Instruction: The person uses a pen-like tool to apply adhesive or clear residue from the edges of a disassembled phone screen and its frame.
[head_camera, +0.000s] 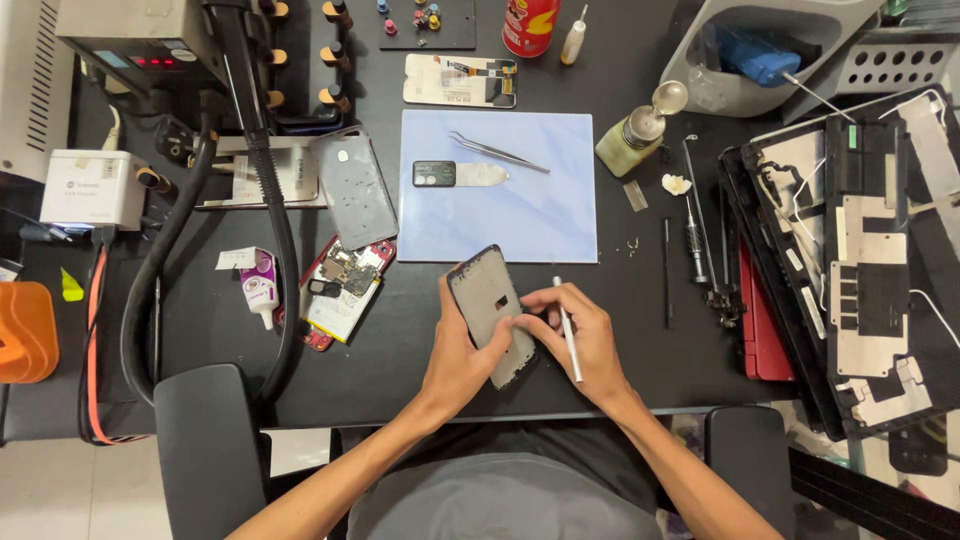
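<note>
My left hand holds a dark phone frame from below, tilted up above the black table's front edge. My right hand grips a thin white pen-like tool and its fingertips press on the frame's right side. Beyond the hands lies a pale blue work mat with tweezers and a small camera-strip part on it.
An opened red phone and a grey back cover lie at left by a black hose. A glue tube is nearby. Screwdrivers, a solvent bottle and stacked laptop parts fill the right.
</note>
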